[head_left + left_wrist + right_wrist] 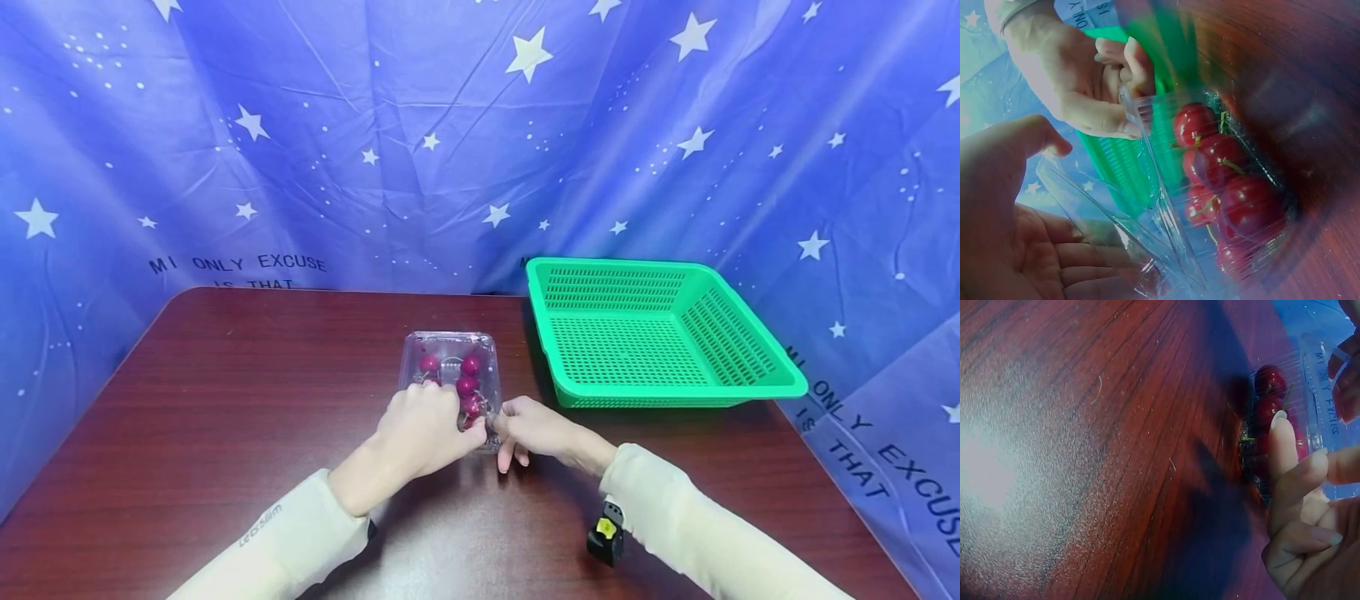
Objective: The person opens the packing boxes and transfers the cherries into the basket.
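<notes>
A clear plastic clamshell box [487, 354] with red cherries [1247, 203] on green stems inside stands on the table. In the left wrist view its lid [1107, 209] is raised at an angle from the rim. My left hand [420, 425] reaches over the near part of the box and holds the lid, thumb at its edge and fingers along its far side. At the near right corner, my right hand [536, 429] pinches the box rim between thumb and forefinger, its other fingers [1304, 544] loosely bent beside the wall. From the head, the left hand hides part of the cherries.
A green perforated plastic basket [675, 392] stands at the back right, close beyond my right hand. The dark red wooden table [225, 433] extends to both sides. A blue curtain printed with stars [450, 167] hangs right behind the table.
</notes>
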`<action>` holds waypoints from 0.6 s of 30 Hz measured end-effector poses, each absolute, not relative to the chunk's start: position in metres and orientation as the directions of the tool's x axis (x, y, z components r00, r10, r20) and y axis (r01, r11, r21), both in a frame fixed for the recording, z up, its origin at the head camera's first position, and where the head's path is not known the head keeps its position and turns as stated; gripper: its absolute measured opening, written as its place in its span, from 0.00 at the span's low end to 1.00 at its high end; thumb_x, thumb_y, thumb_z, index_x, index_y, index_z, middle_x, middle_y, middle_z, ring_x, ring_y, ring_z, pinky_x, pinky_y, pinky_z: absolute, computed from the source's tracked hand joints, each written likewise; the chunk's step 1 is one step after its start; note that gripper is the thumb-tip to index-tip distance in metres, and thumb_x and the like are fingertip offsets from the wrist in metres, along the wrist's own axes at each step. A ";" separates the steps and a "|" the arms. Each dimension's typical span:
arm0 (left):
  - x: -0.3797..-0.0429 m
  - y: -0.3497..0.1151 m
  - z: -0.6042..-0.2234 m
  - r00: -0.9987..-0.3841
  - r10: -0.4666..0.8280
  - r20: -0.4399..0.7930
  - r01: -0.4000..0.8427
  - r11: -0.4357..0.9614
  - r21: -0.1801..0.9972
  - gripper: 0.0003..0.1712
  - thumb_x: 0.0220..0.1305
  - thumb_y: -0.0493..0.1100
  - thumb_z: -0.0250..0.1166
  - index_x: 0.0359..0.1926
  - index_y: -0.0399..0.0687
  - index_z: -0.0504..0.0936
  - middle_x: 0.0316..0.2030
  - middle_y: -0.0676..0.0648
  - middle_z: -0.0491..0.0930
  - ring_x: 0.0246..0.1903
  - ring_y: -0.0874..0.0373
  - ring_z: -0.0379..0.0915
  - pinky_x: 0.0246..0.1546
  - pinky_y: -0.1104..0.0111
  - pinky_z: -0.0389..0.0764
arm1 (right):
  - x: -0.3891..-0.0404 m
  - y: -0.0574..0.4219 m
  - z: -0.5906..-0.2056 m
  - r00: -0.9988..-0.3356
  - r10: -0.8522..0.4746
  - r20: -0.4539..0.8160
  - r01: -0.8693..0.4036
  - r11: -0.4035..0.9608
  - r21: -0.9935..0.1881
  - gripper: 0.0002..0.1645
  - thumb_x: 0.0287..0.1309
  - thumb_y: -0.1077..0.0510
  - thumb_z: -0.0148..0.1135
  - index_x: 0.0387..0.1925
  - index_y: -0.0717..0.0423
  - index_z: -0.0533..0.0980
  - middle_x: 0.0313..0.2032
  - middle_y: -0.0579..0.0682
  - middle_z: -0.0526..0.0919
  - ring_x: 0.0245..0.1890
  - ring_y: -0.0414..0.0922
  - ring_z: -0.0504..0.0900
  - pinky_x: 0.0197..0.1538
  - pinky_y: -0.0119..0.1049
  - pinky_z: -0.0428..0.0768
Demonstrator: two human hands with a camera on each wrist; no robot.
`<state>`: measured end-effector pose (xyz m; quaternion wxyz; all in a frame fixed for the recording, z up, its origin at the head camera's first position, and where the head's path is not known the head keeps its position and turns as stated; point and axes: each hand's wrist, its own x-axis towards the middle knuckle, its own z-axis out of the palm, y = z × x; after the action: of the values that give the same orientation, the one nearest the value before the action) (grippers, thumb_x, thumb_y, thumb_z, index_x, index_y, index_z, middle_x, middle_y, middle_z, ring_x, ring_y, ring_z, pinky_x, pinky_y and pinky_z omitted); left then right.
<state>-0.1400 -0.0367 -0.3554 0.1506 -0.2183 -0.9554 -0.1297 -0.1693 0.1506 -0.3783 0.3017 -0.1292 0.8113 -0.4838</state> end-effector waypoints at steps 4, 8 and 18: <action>-0.141 -0.040 -0.351 -0.868 0.376 0.325 0.453 0.868 0.204 0.26 0.51 0.61 0.60 0.10 0.48 0.70 0.10 0.48 0.72 0.12 0.52 0.70 0.10 0.59 0.75 | -0.168 0.150 -0.378 -0.790 -0.474 -0.388 0.120 0.502 -0.857 0.13 0.65 0.63 0.46 0.36 0.70 0.74 0.12 0.49 0.83 0.09 0.36 0.69 0.17 0.28 0.67; -0.144 -0.044 -0.345 -0.893 0.364 0.264 0.426 0.874 0.235 0.27 0.55 0.60 0.57 0.09 0.51 0.65 0.06 0.53 0.63 0.09 0.56 0.63 0.08 0.65 0.68 | -0.167 0.148 -0.379 -0.798 -0.439 -0.412 0.156 0.510 -0.846 0.12 0.65 0.62 0.47 0.28 0.65 0.71 0.14 0.54 0.86 0.08 0.36 0.69 0.17 0.28 0.66; -0.148 -0.052 -0.340 -0.919 0.329 0.215 0.379 0.889 0.258 0.28 0.61 0.62 0.52 0.11 0.51 0.67 0.06 0.52 0.62 0.09 0.54 0.63 0.10 0.65 0.67 | -0.165 0.147 -0.379 -0.811 -0.422 -0.406 0.157 0.511 -0.845 0.12 0.64 0.63 0.46 0.27 0.66 0.71 0.15 0.57 0.86 0.08 0.37 0.70 0.17 0.28 0.68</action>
<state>-0.1480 -0.0520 -0.3400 0.0830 -0.1829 -0.9682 -0.1491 -0.1653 0.1467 -0.3785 0.2969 -0.0810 0.8170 -0.4876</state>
